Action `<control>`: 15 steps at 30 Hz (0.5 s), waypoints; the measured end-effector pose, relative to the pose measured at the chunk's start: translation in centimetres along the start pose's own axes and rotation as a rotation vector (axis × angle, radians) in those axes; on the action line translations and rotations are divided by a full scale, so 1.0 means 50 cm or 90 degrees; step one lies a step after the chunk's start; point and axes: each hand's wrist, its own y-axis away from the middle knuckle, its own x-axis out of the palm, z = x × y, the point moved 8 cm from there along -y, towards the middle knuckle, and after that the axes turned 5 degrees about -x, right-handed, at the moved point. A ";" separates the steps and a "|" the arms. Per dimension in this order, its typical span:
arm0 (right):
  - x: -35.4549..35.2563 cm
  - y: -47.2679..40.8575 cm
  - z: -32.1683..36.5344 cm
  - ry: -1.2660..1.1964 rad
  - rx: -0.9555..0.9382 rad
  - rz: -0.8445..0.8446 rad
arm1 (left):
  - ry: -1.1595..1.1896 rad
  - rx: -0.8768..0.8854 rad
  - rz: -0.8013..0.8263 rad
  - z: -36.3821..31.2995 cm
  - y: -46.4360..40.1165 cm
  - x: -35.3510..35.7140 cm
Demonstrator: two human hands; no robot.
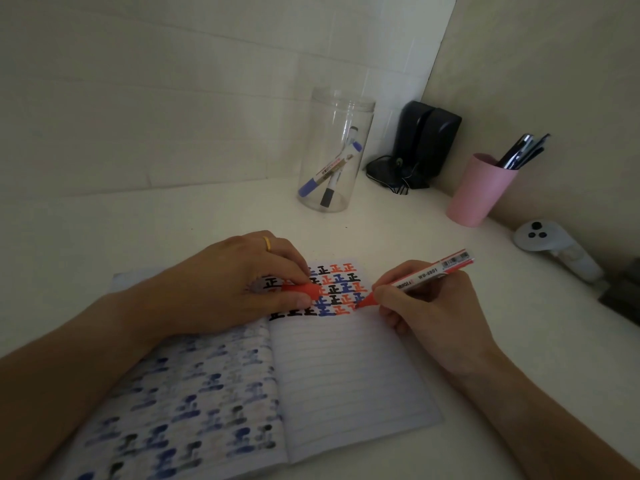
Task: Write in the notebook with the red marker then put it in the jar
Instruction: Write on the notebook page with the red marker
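An open lined notebook (346, 375) lies on the white desk, its top rows filled with black, blue and red characters. My right hand (426, 306) grips the red marker (419, 277), uncapped, its tip touching the right page at the end of the written rows. My left hand (239, 282) rests on the upper part of the notebook and pinches the red cap (303, 290) between thumb and fingers. A clear jar (334, 150) stands upright beyond the notebook with a blue and a black marker leaning inside.
A pink cup (479, 190) with several dark pens stands right of the jar. A black device with cables (422, 143) sits in the corner. A white controller (540, 235) lies at the right desk edge by the wall.
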 end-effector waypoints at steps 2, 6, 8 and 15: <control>0.004 0.001 0.007 -0.021 -0.013 0.017 | -0.003 -0.001 0.001 -0.001 0.000 0.000; 0.011 0.004 0.010 -0.011 -0.024 0.032 | -0.005 -0.004 0.005 0.000 0.002 0.000; 0.009 0.003 0.010 -0.003 -0.025 0.030 | -0.006 -0.002 0.007 0.000 0.001 0.000; 0.013 0.006 0.013 -0.003 -0.025 0.042 | -0.013 -0.002 0.003 0.003 0.001 0.001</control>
